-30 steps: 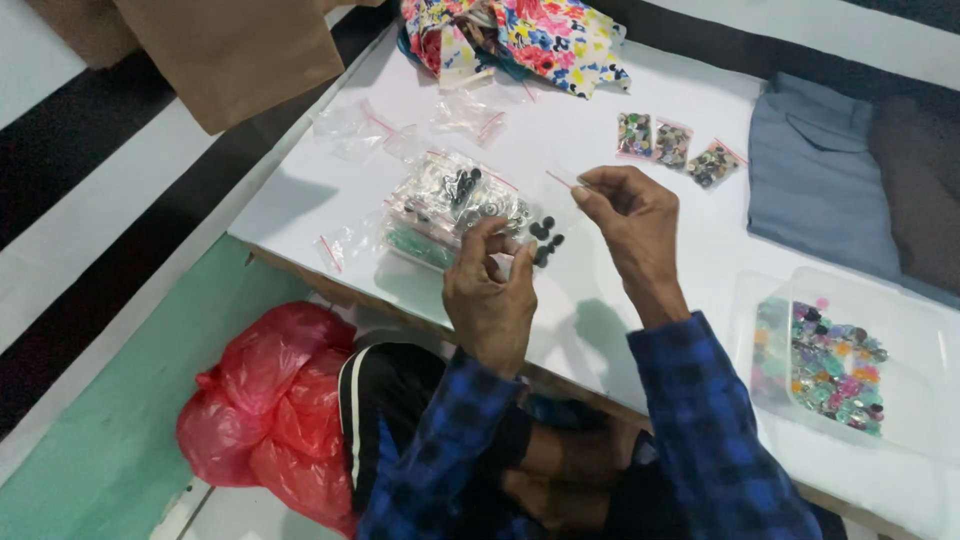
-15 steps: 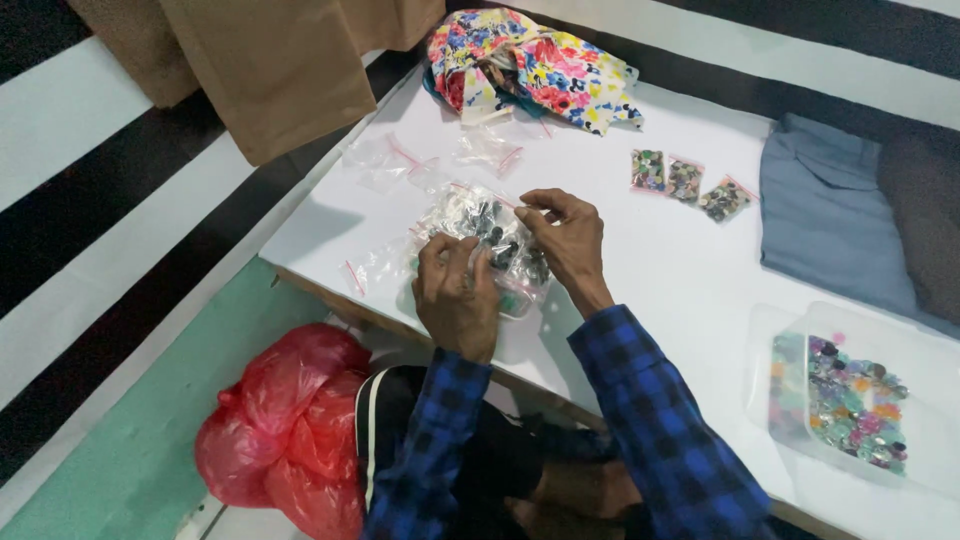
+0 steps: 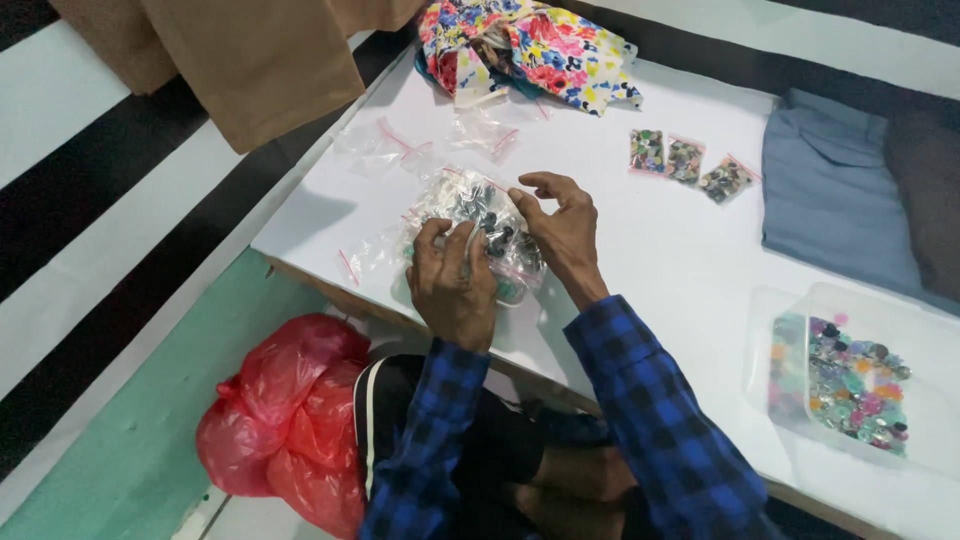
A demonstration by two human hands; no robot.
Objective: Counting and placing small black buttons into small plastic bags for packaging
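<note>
White tabletop [image 3: 640, 250] under both hands. Tan cloth [image 3: 250, 50] hangs far up-left of the left hand. Blue folded garment [image 3: 830, 190] well right of the right hand; floral fabric [image 3: 540, 45] bunched above it, well apart. Red plastic bag [image 3: 285, 420] on floor, below-left of the left hand. Clear tray of mixed coloured buttons [image 3: 850, 380] down-right of the right hand, well apart. Clear bag of buttons [image 3: 480, 225], mostly dark and grey ones, sits between the two hands at the table's near edge. Left hand [image 3: 452, 285] curled, fingers closed over the bag's lower side, gripping it. Right hand [image 3: 560, 225] half curled, fingertips pinching the bag's top right edge. Empty small zip bags [image 3: 430, 140] just above the left hand. Three small filled button packets [image 3: 685, 160] up-right of the right hand, in a row.
</note>
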